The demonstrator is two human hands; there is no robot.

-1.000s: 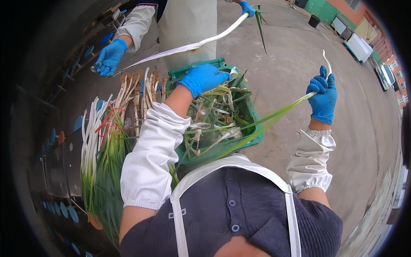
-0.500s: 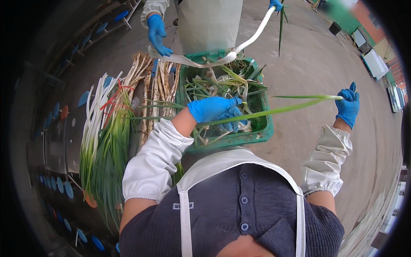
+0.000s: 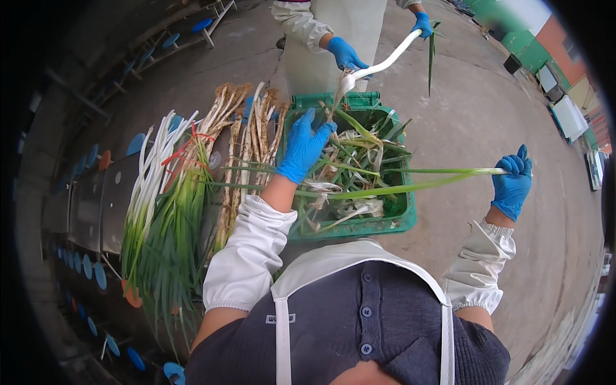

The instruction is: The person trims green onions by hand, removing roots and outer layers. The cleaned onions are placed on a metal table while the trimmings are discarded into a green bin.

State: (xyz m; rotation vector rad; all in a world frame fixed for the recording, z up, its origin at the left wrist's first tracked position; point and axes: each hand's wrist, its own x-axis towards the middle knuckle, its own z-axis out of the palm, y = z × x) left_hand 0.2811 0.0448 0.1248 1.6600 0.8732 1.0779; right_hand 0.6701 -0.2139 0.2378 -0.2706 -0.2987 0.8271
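My right hand [image 3: 513,183], in a blue glove, is closed around the white end of a green onion [image 3: 443,181]. Its long green leaves stretch leftward over the green bin [image 3: 403,224]. My left hand [image 3: 305,147], also gloved in blue, is above the bin's left side with fingers stretched and thumb apart; nothing shows in its grip. Beneath it lie green and pale leaf scraps [image 3: 359,160] that fill the bin. Across from me, a co-worker's gloved hands [image 3: 346,54] hold another long white green onion [image 3: 391,59], with a loose skin hanging from it toward the bin.
Left of the bin lies a peeled green onion bundle [image 3: 170,212] tied with red string. Beside it are unpeeled green onions [image 3: 256,135] with brown roots, on a dark table [image 3: 112,199]. Round blue stools [image 3: 101,276] line the left. The co-worker's pale apron [image 3: 321,58] is behind the bin.
My left hand has moved up and its fingers have spread. The co-worker's left-side hand has moved right to the onion's root end. My right hand keeps its hold.
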